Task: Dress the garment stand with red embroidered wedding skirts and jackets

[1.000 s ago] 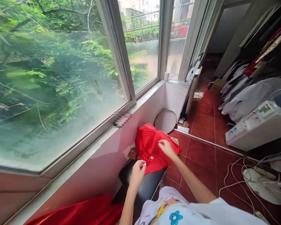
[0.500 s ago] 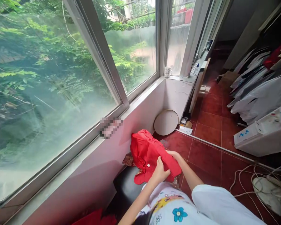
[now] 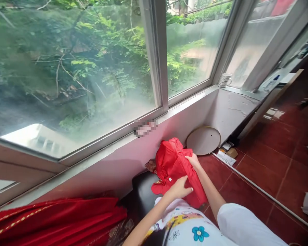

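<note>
A red garment (image 3: 169, 164) with a small white tag and gold-patterned trim lies bunched over a black seat (image 3: 145, 188) and toward my lap. My right hand (image 3: 194, 161) grips its upper right edge, with some fingers hidden by the cloth. Lower down, my left hand (image 3: 180, 188) lies against the same fabric, its thumb and forefinger spread apart. More red cloth with gold edging (image 3: 53, 222) spreads at the lower left, away from both hands.
Beyond the garment a round board (image 3: 203, 140) leans at the wall. A patterned mug (image 3: 225, 80) and a spray bottle (image 3: 272, 83) stand on the sill (image 3: 192, 99). Small boxes (image 3: 228, 155) lie on the red tiles beside a white floor strip (image 3: 267, 194).
The view has swung left, bringing more of the red cloth with gold edging into sight. My right hand has moved farther up the garment's edge, away from my left hand.
</note>
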Demonstrator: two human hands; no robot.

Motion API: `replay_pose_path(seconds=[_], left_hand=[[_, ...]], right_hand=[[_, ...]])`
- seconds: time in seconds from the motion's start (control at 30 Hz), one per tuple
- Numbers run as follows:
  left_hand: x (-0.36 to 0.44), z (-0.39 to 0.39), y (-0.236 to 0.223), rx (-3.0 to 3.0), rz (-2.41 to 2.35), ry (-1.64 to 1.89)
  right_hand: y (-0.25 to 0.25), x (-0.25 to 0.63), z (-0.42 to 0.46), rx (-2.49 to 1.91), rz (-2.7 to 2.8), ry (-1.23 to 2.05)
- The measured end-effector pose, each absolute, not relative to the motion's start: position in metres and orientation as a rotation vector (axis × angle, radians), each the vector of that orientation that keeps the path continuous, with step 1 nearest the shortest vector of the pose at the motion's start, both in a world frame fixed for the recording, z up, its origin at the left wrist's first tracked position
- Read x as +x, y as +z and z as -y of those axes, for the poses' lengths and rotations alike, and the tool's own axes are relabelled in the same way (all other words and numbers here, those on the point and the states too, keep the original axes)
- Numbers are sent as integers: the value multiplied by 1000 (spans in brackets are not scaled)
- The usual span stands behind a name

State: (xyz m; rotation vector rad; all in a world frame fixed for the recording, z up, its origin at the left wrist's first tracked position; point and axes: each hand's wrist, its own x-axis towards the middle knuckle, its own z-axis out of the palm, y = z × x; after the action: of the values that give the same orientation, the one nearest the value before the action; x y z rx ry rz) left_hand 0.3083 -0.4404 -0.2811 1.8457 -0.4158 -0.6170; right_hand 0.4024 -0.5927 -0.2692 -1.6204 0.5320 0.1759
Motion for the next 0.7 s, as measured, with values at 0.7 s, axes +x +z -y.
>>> replay_pose_path(seconds=[0.7], left_hand=[[287, 211, -237, 2040, 41, -267]], right_hand=[[-133, 265, 468, -1449, 1385, 363]])
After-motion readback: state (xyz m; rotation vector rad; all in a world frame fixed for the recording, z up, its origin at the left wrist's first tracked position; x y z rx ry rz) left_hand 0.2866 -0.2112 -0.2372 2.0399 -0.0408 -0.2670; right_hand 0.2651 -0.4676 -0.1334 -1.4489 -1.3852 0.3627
